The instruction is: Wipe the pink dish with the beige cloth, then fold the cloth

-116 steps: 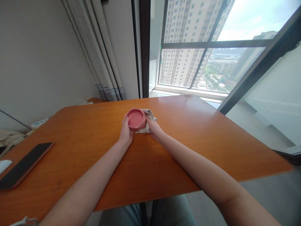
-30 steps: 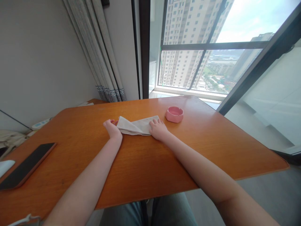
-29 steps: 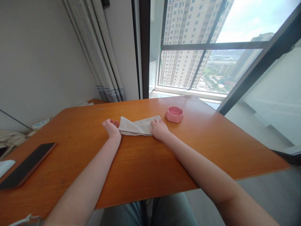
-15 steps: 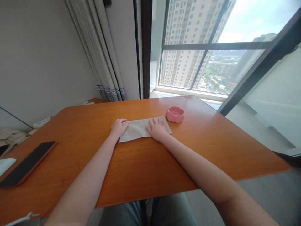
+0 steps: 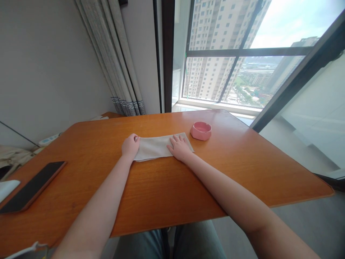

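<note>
A pale, folded cloth [image 5: 155,148] lies in a long strip on the wooden table [image 5: 167,190]. At its left end, my left hand [image 5: 130,146] is closed, gripping the cloth's edge between thumb and curled fingers. My right hand [image 5: 179,147] rests flat on the right part of the cloth, its fingers spread. Just beyond the cloth's right end stands a pink ashtray [image 5: 201,131] with an angular outside and notches in its rim; neither hand touches it.
On the left of the table lies a long dark pad [image 5: 33,187] with a brown edge, beside a white object [image 5: 8,189] cut off by the frame. A white cable [image 5: 24,250] shows at the lower left corner. Behind the table are a curtain [image 5: 118,68] and a large window.
My left hand has closed on the cloth's left end and shifted slightly left. The cloth has slid a little left and its front edge looks straighter. My right hand stays nearly in place.
</note>
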A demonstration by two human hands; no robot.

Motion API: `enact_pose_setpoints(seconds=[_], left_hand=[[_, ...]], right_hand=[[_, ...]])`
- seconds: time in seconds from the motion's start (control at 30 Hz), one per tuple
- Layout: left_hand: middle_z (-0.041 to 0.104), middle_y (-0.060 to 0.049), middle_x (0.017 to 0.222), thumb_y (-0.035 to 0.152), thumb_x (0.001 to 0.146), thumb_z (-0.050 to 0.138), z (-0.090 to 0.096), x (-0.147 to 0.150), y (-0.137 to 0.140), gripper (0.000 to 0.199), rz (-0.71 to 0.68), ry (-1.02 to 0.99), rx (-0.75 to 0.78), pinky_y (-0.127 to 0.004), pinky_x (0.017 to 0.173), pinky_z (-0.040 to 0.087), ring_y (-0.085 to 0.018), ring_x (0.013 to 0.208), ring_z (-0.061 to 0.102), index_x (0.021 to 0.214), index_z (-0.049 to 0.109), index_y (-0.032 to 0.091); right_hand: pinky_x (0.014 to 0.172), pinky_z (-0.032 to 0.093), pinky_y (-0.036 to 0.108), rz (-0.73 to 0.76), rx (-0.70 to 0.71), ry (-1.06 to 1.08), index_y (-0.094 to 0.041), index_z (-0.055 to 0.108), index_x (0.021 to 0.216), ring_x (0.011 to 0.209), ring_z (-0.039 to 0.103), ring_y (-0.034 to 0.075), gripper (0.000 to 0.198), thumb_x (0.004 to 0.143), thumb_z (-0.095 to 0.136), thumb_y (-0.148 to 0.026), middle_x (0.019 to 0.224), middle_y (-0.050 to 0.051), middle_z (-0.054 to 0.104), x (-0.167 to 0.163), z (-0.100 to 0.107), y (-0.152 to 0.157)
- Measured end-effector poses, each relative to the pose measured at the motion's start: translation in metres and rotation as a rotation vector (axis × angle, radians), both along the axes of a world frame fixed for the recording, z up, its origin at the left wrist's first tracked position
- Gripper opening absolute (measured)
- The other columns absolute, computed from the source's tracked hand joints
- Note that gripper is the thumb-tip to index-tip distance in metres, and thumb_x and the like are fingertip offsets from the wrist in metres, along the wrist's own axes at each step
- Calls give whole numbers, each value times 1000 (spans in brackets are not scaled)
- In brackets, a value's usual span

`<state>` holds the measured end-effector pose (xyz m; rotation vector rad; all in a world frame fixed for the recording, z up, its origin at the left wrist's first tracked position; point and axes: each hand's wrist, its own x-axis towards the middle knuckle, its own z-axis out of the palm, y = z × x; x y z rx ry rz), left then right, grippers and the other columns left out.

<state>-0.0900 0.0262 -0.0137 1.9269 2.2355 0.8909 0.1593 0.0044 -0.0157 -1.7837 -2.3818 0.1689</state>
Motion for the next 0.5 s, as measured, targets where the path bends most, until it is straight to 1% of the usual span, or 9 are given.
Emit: enact_pose_setpoints(seconds=[0.07, 0.1, 0.17, 0.23, 0.27, 0.3, 0.37, 0.43, 0.5], left_hand=[[61, -13, 109, 26, 83, 46, 5, 6, -4, 25, -32, 106, 79, -40, 84, 46, -28, 101, 58, 103, 59, 18], [57, -15, 118, 23, 83, 46, 7, 11, -5, 30, -79, 154, 139, -41, 90, 44, -28, 109, 55, 109, 58, 16], [54, -14, 125, 22, 85, 42, 10, 24, -8, 34, -266, 210, 209, -42, 99, 40, -27, 117, 50, 116, 56, 16], [57, -11, 125, 26, 89, 38, 8, 37, -11, 36, -527, 221, 145, -41, 104, 37, -23, 119, 50, 119, 56, 18], [57, -10, 127, 30, 91, 36, 5, 43, -12, 38, -631, 222, 75, -42, 107, 34, -23, 120, 50, 121, 55, 19], [55, -10, 131, 34, 92, 34, 2, 48, -13, 40, -694, 225, -1, -45, 109, 31, -23, 124, 48, 125, 53, 20], [46, -10, 142, 41, 93, 31, -4, 53, -14, 46, -692, 223, -120, -53, 111, 22, -26, 132, 39, 131, 48, 22], [40, -10, 146, 45, 93, 29, -6, 52, -14, 49, -647, 199, -172, -57, 111, 18, -28, 135, 34, 133, 46, 23], [48, -10, 139, 47, 93, 28, -4, 49, -13, 47, -643, 160, -163, -57, 110, 20, -27, 130, 40, 124, 53, 22]], right_hand=[[109, 19, 50, -7, 8, -4, -17, 40, 139, 137, 23, 37, 55, 94, 30, -47, 150, 12, 32, -1, 0, -1], [108, 20, 50, -7, 16, -4, -16, 40, 138, 136, 24, 37, 55, 94, 30, -47, 150, 12, 32, -2, 0, -1], [107, 23, 49, 6, 42, -4, -16, 44, 135, 134, 29, 36, 53, 94, 32, -47, 147, 12, 36, -1, 3, -1], [104, 29, 45, 11, 67, 0, -16, 52, 127, 127, 38, 32, 47, 94, 34, -44, 139, 13, 46, 2, 6, 2], [102, 32, 42, 1, 81, 7, -16, 54, 124, 123, 43, 30, 43, 94, 35, -40, 134, 13, 50, 5, 7, 5], [100, 34, 40, -15, 100, 16, -16, 54, 123, 120, 45, 28, 40, 94, 35, -35, 131, 13, 52, 9, 8, 8], [99, 35, 36, -46, 139, 32, -15, 51, 127, 121, 44, 26, 39, 93, 33, -24, 134, 13, 50, 18, 8, 17], [102, 32, 35, -40, 151, 31, -13, 47, 131, 126, 39, 26, 43, 92, 31, -17, 140, 13, 44, 26, 6, 25], [103, 31, 34, -18, 122, 28, -13, 50, 129, 125, 40, 25, 42, 92, 30, -16, 137, 14, 47, 32, 3, 29]])
